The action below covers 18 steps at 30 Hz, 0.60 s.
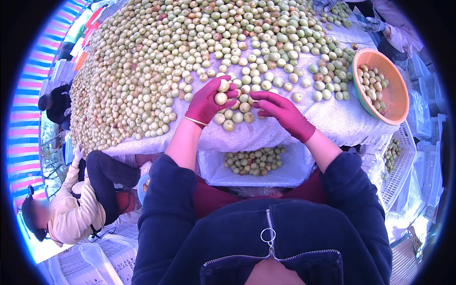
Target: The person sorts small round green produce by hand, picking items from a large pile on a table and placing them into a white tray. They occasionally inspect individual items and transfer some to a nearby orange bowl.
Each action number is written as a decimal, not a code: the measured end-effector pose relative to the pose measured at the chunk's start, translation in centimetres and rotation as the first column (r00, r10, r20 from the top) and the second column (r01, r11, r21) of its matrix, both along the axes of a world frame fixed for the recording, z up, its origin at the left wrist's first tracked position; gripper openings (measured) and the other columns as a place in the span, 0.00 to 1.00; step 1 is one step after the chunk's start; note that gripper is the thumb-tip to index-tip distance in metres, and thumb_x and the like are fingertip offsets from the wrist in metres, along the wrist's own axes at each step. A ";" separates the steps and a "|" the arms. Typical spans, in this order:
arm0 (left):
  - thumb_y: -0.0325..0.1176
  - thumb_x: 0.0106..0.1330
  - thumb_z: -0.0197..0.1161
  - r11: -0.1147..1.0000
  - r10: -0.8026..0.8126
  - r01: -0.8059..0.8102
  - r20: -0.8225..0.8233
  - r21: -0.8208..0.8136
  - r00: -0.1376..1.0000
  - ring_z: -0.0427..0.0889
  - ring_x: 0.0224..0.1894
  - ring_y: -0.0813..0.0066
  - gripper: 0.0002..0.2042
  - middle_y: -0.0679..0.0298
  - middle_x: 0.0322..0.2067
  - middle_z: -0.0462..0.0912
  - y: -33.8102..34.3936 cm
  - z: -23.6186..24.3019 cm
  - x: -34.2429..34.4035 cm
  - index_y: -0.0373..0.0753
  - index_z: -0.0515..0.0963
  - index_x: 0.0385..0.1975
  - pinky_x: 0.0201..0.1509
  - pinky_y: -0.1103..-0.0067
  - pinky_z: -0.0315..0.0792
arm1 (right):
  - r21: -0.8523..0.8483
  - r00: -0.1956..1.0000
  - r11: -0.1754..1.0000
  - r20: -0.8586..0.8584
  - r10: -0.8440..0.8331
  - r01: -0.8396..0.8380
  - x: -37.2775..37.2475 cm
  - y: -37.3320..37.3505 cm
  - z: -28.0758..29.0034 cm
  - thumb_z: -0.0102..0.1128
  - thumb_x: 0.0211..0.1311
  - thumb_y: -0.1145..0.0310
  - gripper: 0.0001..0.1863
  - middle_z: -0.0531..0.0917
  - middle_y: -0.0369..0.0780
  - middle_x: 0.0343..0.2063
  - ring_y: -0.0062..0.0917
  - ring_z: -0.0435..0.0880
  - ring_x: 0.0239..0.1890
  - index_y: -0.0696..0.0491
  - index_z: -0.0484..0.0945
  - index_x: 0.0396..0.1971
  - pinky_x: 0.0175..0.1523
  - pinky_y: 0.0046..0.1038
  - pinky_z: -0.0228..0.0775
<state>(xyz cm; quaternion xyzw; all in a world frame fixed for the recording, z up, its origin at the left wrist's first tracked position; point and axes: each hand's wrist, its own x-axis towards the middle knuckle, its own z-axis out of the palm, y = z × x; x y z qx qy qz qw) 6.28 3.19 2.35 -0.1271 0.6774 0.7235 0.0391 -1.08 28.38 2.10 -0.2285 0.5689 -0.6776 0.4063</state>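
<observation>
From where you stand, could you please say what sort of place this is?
Probably a fruit-sorting site: greenish fruit heaped on pale cloth, a white crate and an orange basket.

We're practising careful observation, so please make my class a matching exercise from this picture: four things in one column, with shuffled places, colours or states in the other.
Column one
1. Left hand
2. Round basket
3. Lined box
4. Zip

Column two
A. On the front of the dark blue jacket
B. Holding round fruits
C. Orange inside, towards the picture's right
D. Below the near edge of the cloth

Pairs: 1-B; 2-C; 3-D; 4-A
</observation>
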 end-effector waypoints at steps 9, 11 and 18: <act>0.53 0.80 0.35 0.788 -0.151 0.191 -0.118 0.585 0.982 0.63 0.71 0.52 0.32 0.46 0.70 0.60 6.7 2.5 -0.6 0.30 0.55 0.70 0.71 0.60 0.62 | -0.198 0.720 0.947 0.692 -0.048 0.254 -0.7 0.4 -0.1 0.45 0.75 0.46 0.29 0.76 0.45 0.56 0.35 0.81 0.55 0.55 0.68 0.61 0.58 0.45 0.79; 0.53 0.80 0.35 0.626 -0.161 0.128 -0.033 0.769 0.986 0.60 0.72 0.53 0.32 0.47 0.71 0.58 6.8 2.4 -0.7 0.31 0.53 0.71 0.73 0.60 0.60 | -0.224 0.701 0.930 0.711 -0.049 0.292 -0.8 0.8 -0.4 0.47 0.75 0.47 0.27 0.76 0.46 0.56 0.37 0.83 0.53 0.54 0.69 0.60 0.58 0.44 0.79; 0.49 0.75 0.52 0.930 -0.010 -0.049 -0.157 -0.365 0.988 0.64 0.71 0.61 0.28 0.55 0.67 0.67 0.6 -1.8 -2.9 0.37 0.66 0.67 0.72 0.63 0.61 | -0.325 0.721 0.804 0.670 -0.176 0.498 -4.4 3.4 -1.5 0.61 0.68 0.63 0.22 0.79 0.47 0.54 0.36 0.82 0.55 0.55 0.74 0.59 0.56 0.36 0.80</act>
